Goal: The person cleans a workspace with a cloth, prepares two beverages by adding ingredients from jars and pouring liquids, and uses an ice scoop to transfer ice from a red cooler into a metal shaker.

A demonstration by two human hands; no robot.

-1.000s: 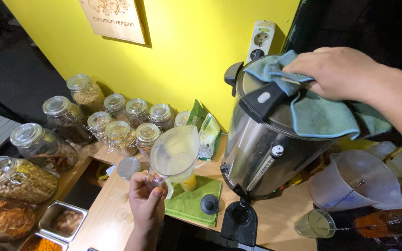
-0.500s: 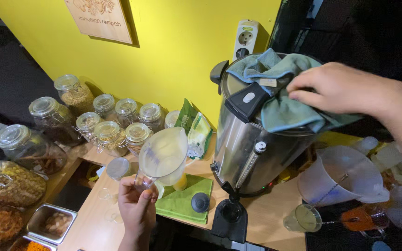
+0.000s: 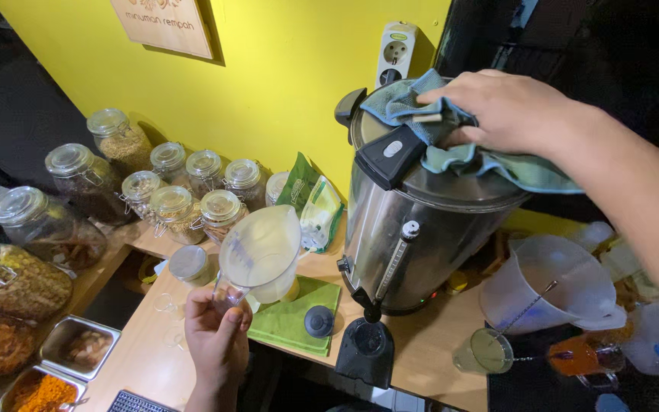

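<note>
My left hand (image 3: 215, 336) grips the handle of a clear plastic pitcher (image 3: 259, 255), held tilted above the wooden counter (image 3: 139, 358), left of the urn's tap (image 3: 368, 309). My right hand (image 3: 509, 111) presses a blue-grey cloth (image 3: 451, 149) onto the lid of a tall steel water urn (image 3: 421, 221). The urn leans slightly. A green cloth (image 3: 291, 320) lies under the pitcher with a small dark round knob (image 3: 319, 321) on it.
Several glass jars (image 3: 173, 210) of dried goods line the yellow wall (image 3: 284, 84). Metal trays (image 3: 78, 347) sit at lower left. A second clear pitcher (image 3: 558, 286), a glass with a strainer (image 3: 486, 351) and green packets (image 3: 310, 202) stand near the urn. A power socket (image 3: 395, 53) is above.
My right hand has shifted the cloth leftward across the urn lid. The pitcher in my left hand has stayed near the tap, with the view moving closer.
</note>
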